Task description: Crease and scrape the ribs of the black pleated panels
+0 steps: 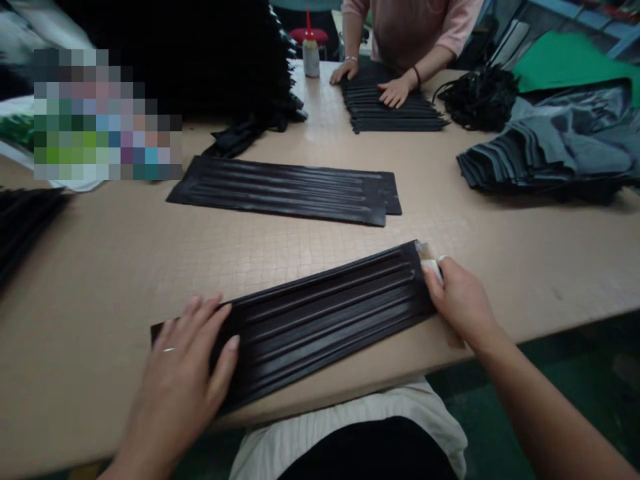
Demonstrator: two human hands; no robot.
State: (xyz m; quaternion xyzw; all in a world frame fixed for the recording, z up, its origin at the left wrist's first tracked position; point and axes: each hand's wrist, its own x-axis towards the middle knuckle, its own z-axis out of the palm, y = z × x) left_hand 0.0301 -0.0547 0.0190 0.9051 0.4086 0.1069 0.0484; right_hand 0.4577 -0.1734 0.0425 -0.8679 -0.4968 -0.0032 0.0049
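The right hand [460, 300] hides most of a white piece [431, 268] in its grip; too little shows to tell what it is. Left of that grip, the left hand [185, 360] covers part of the ribbed dark panel [320, 313]. Beyond the grip and to its left, an upper panel [280, 190] hides most of a lower panel [393, 193]. Farther left, a pixelated block [107, 120] masks whatever lies behind it; the tall black stack [200, 60] beside it runs off the top edge, its layers lost in darkness, and a dark pile [25, 220] is cut by the left edge. Far beyond the grip, a co-worker [410, 33] is cut off above the chest, and the bottle's [311, 59] markings are too blurred to read. Right of these, the green sheet [575, 63] leaves the picture.
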